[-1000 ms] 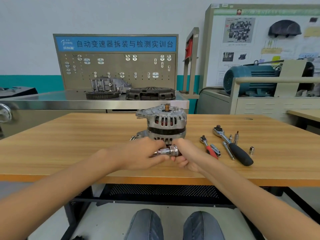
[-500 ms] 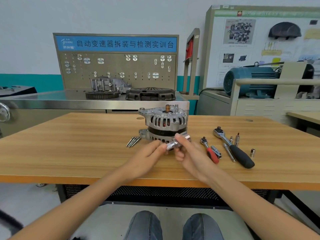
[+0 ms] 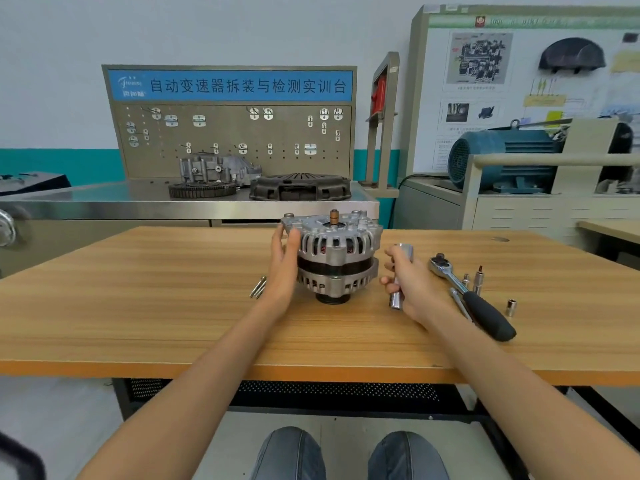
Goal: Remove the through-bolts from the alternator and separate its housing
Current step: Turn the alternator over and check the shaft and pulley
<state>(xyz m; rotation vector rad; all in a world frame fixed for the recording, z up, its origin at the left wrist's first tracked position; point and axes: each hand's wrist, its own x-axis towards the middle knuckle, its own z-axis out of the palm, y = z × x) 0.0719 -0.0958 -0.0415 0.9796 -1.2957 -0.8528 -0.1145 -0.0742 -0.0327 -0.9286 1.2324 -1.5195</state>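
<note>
Left hand is resting flat-fingered against alternator on counter; right hand is gripping a long socket.

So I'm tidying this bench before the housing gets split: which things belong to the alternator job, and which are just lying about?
In the job:
alternator, left hand against it
long socket, in the right hand grip
loose through-bolts
ratchet

Lying about:
small sockets and bits
clutch cover and ring gear on the rear bench
</note>
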